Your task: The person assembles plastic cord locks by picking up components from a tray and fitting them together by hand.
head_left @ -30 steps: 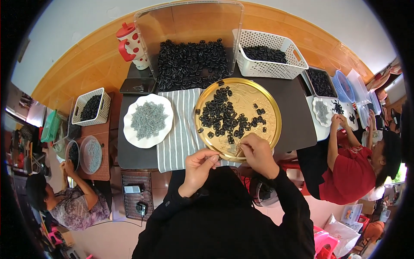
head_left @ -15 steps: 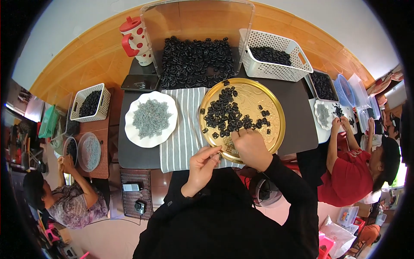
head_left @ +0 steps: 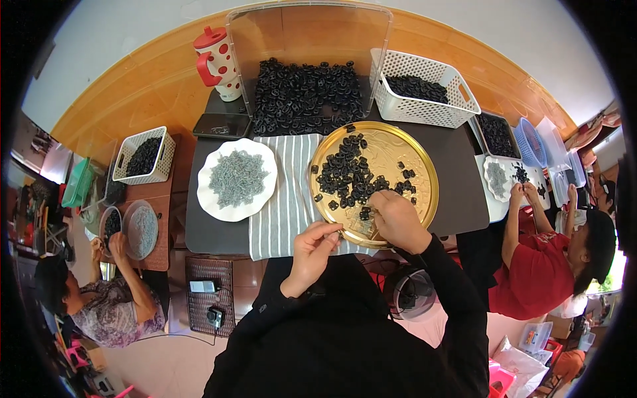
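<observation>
A round gold tray (head_left: 415, 156) holds a heap of small black plastic pieces (head_left: 345, 172) with holes in them; a few lie loose at its right. My right hand (head_left: 400, 222) is over the tray's near part, fingertips pinched together beside the heap's lower edge. Whatever is between them is hidden. At the tray's near-left rim, my left hand (head_left: 312, 255) is closed, thumb and forefinger pinching something too small to make out. Left of the tray, a white scalloped plate (head_left: 206, 199) bears a pile of small grey metal pieces (head_left: 236, 178).
Under the tray lies a striped cloth (head_left: 282, 225) on the dark table (head_left: 458, 192). Behind stand a clear bin (head_left: 305, 33) of black pieces, a white basket (head_left: 424, 109), a phone (head_left: 222, 125) and a red-lidded tumbler (head_left: 219, 66). Co-workers sit on both sides.
My right hand has shifted slightly right and away from me, uncovering black pieces near the tray's front. My left hand stays nearly in place. The left co-worker's hands have moved apart.
</observation>
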The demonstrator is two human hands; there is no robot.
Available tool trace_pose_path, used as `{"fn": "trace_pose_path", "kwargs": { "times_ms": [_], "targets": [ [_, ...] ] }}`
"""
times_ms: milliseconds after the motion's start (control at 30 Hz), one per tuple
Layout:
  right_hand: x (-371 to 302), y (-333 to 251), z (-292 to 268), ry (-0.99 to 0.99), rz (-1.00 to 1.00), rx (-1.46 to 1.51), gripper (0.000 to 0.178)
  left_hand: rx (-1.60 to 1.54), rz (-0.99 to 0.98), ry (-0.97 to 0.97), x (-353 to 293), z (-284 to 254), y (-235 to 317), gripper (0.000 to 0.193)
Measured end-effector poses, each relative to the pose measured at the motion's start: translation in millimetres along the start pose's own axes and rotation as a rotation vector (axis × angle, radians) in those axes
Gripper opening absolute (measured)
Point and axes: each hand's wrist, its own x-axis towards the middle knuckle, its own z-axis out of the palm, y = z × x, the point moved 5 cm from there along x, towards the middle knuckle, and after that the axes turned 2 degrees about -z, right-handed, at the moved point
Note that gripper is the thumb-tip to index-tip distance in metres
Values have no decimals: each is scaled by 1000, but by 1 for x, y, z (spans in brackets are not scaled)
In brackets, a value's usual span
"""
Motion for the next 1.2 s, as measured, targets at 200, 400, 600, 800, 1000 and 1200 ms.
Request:
{"fn": "trace_pose_path", "kwargs": {
  "times_ms": [200,400,600,800,1000,1200],
  "targets": [
    [6,-26,5,-112,-236,-217,15,-13,21,9,0,1,1,20],
    [6,-22,10,-169,-191,-265,15,-41,21,13,0,-1,-3,21],
    [-9,-11,-3,-65,111,506,14,-51,-6,52,0,-5,-3,22],
    [-31,-33,41,76,524,1200,3,-50,-7,38,0,-4,-4,21],
    [-26,-47,44,222,470,1122,4,-49,4,49,-1,-3,-3,19],
    [-25,-46,52,231,454,1119,4,-95,1,80,-1,-4,-4,17]
  ]
}}
